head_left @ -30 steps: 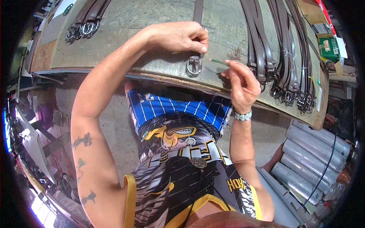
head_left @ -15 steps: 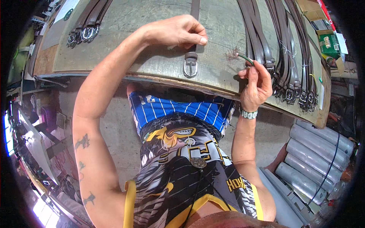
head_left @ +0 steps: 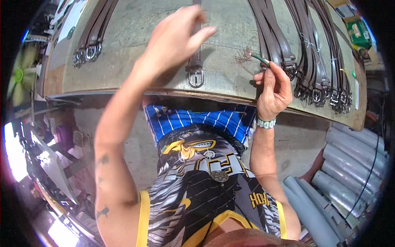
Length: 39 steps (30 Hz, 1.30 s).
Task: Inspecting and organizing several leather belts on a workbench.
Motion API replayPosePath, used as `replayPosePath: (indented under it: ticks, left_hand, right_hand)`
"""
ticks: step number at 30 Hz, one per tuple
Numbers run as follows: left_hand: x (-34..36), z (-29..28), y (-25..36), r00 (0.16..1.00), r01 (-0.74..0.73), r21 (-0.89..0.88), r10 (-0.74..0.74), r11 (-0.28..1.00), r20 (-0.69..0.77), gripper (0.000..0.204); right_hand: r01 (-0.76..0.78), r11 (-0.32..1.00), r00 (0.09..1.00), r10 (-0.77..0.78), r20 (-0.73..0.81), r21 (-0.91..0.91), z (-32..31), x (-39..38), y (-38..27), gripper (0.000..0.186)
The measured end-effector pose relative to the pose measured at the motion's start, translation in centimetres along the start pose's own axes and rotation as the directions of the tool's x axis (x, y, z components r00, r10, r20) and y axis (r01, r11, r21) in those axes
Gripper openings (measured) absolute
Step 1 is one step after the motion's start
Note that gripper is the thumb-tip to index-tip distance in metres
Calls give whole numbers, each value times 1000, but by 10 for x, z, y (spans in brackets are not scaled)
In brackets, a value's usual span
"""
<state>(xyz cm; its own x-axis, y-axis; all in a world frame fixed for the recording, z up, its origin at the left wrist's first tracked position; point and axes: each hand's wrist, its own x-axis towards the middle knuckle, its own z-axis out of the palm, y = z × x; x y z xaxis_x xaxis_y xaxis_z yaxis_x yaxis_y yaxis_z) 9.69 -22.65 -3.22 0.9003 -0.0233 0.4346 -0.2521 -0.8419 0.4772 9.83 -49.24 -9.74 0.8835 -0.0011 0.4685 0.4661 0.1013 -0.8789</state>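
Observation:
A single dark brown belt [head_left: 195,66] lies straight on the table, its silver buckle [head_left: 196,78] toward me near the front edge. Over its strap, my left hand [head_left: 175,39] is raised, thumb stretched away from the fingers; motion smears the fingertips, and I see nothing in them. My right hand [head_left: 275,90] pinches a thin green wire-like piece [head_left: 259,58] near the front edge. Fine reddish-brown strands fan out from the tip of this piece. Just behind the right hand lie the buckle ends of some brown belts [head_left: 273,45].
Bundled brown belts [head_left: 94,41] lie at the left of the worktable [head_left: 123,61]. More tied bundles [head_left: 314,70] fill its right side, buckles toward me. Grey rolls [head_left: 349,164] are stacked on the floor at right. A green fan [head_left: 19,75] stands at far left.
My left hand has lifted off the belt and moved left, its thumb spreading from the fingers. The right hand keeps its pinch on the green piece. The whole view has shifted slightly.

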Motion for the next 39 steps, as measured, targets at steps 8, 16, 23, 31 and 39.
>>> replayPosePath:
  ticks: [8,16,23,31,39]
  left_hand:
    - [-107,14,56,899,420,63,-405,906,-163,65]
    - [-94,-18,30,725,589,-374,-673,716,-147,63]
    - [-103,-11,8,672,496,-538,-694,681,-259,60]
    - [-102,-16,8,636,460,-676,-745,576,-201,52]
    - [-105,-18,11,634,518,-633,-755,575,-167,51]
  right_hand:
    - [-27,1000,999,27,23,5,8,2,-6,22]
    - [-14,1000,1000,14,23,-5,2,-2,0,22]
    - [-10,1000,1000,11,24,-26,4,-4,1,22]
    - [-16,997,1000,17,12,-72,3,-2,-1,21]
    - [-27,996,999,29,17,-90,5,-2,-3,21]
